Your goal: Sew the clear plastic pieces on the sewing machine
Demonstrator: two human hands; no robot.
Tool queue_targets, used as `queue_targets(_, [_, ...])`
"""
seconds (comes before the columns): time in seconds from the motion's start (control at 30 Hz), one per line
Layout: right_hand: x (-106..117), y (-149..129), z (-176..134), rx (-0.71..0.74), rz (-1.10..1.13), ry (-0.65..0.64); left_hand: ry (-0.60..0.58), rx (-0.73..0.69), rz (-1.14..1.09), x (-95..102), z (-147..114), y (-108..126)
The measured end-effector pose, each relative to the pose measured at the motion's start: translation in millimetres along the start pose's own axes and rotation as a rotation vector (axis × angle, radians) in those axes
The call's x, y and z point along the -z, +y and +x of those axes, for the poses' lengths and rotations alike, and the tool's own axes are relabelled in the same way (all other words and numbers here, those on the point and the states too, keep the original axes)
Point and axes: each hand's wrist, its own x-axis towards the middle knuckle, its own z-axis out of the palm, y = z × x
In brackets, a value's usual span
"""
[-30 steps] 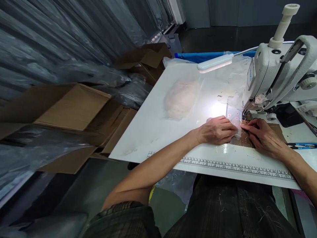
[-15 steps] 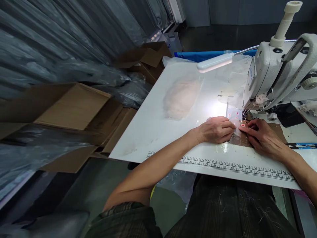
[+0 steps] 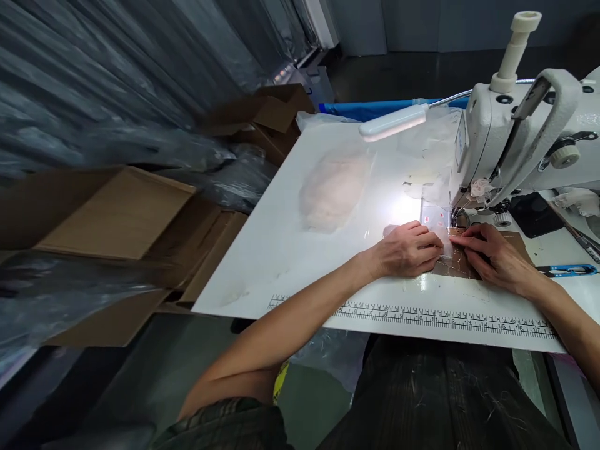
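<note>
A thin, see-through white piece [image 3: 445, 246] with small red marks lies under the sewing machine's needle area [image 3: 454, 217]. My left hand [image 3: 407, 250] is closed, its bent fingers pinching the left edge of this piece. From the right, my right hand [image 3: 499, 259] lies with its index finger stretched out, the tip touching the piece's right edge. Its thumb is bent below, resting on the brown patch [image 3: 452, 269] of the table. The fingertips of the left hand are partly hidden.
The white sewing machine [image 3: 478, 137] stands at the right, with a lit lamp [image 3: 394, 122] beside it. Blue thread snips [image 3: 569, 270] and a dark phone-like slab [image 3: 535, 214] lie right of my hands. A printed ruler [image 3: 422, 317] runs along the table's front edge. Cardboard boxes [image 3: 117, 212] stand left.
The view has shifted a little, so the machine and table sit further left in the picture. A red mark beside my right fingertip no longer shows. Both hands stay at the sheer piece.
</note>
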Motion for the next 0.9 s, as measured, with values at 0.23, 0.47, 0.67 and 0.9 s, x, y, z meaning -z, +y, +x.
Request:
queue_targets(0.23, [-4.5, 1.4, -0.4, 0.031, -0.065, 0.012, 0.072, -0.028, -0.008, 1.8, 2.4, -0.6])
queue_targets(0.47, [-4.2, 1.0, -0.3, 0.071, -0.108, 0.032, 0.033, -0.046, -0.039, 0.9, 1.6, -0.7])
queue_targets(0.67, [-7.5, 1.3, 2.0, 0.099, -0.147, 0.057, 0.010, -0.059, -0.024, 0.5, 0.2, -0.8])
queue_targets(0.9, [-10.2, 0.9, 2.1, 0.123, -0.187, 0.089, 0.059, -0.067, -0.012, -0.6, -1.0, 0.1])
